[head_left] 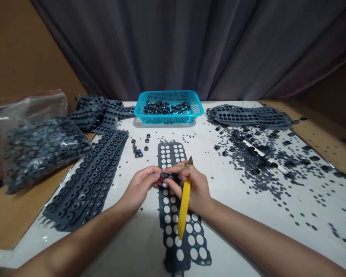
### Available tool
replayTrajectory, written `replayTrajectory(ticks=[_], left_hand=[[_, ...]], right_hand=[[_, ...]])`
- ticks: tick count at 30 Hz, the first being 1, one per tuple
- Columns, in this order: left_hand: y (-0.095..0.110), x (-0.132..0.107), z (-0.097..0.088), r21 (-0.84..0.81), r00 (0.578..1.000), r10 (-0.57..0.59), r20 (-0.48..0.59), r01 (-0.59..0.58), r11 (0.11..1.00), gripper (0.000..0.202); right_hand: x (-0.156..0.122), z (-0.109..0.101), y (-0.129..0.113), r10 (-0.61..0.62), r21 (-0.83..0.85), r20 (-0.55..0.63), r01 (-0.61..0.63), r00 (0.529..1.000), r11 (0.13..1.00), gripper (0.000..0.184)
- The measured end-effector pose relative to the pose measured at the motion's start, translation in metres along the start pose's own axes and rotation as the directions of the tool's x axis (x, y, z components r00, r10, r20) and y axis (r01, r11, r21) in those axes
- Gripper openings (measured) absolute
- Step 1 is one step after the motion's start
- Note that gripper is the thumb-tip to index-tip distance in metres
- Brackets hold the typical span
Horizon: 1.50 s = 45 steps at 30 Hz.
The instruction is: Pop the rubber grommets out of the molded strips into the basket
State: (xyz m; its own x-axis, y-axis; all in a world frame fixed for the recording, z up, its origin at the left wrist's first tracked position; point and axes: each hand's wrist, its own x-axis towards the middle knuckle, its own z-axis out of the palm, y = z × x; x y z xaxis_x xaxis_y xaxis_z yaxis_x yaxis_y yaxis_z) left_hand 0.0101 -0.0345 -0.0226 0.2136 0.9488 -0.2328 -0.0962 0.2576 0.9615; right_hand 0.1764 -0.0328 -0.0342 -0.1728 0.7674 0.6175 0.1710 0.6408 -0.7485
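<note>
A dark rubber strip [173, 154] full of punched round holes lies down the middle of the white table [138, 238]. Both hands meet over it. My left hand [141, 186] pinches a small dark rubber ring [163, 175] at its fingertips. My right hand [192, 184] is closed around a yellow-handled tool [184, 207], blade tip pointing up and away, and its fingertips also touch the ring.
A blue basket [196, 107] holding loose rings stands at the back centre. Unpunched strips [89, 181] are stacked on the left, beside a clear bag [37, 142] of rings. Emptied strips [248, 115] and scattered scraps [262, 161] cover the right. A few loose rings [138, 150] lie near the strip.
</note>
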Motion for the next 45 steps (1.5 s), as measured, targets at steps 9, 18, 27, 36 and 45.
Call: replayTrajectory(ticks=[9,18,27,36,45], left_hand=[[0.0041,-0.001,0.0027,-0.103,0.995,-0.092,0.035,0.095,0.99,0.029],[0.004,-0.0005,0.0027,-0.279,0.985,-0.153,0.075,0.168,0.946,0.022],[0.0033,0.0008,0.0008,-0.281,0.984,-0.15,0.099,0.173,0.944,0.02],[0.0004,0.0005,0.0012,-0.259,0.986,-0.142,0.091,0.161,0.952,0.021],[0.0016,0.002,0.0014,-0.308,0.966,-0.175,0.188,0.227,0.924,0.024]], right_hand=[[0.0005,-0.0011,-0.0024,0.051,0.022,-0.001,-0.051,0.999,0.998,0.036],[0.003,-0.0005,-0.0044,0.272,0.186,0.025,-0.272,0.962,0.944,0.033],[0.0033,0.0,-0.0043,0.315,0.218,0.0,-0.307,0.949,0.926,0.034],[-0.0001,0.0003,-0.0039,0.134,0.109,-0.028,-0.13,0.991,0.985,0.037],[0.0017,-0.0009,-0.0047,0.067,0.025,-0.037,-0.067,0.997,0.997,0.036]])
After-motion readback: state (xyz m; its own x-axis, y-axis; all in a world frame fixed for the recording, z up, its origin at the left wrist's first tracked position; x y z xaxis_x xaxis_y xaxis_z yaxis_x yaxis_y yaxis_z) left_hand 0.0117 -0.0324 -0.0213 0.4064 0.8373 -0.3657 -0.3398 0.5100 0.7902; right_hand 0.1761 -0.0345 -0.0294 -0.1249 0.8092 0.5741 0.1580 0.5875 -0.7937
